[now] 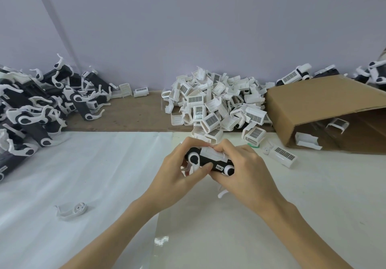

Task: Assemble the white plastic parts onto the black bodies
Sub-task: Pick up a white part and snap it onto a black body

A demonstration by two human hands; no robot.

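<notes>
White-covered bench, centre: both the left hand [177,169] and right hand [243,169] curl around an oblong black plastic body [217,167] lying left-to-right, fingertips pressing a white plastic cover [213,155] onto its top.

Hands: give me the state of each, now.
Left hand: grips the black body.
Right hand: grips the same body, pressing the white part.

Both forearms reach forward and converge, the left hand [179,170] and right hand [240,164] curled together, fingers bent and thumbs pressing, gripping one shared piece.
</notes>
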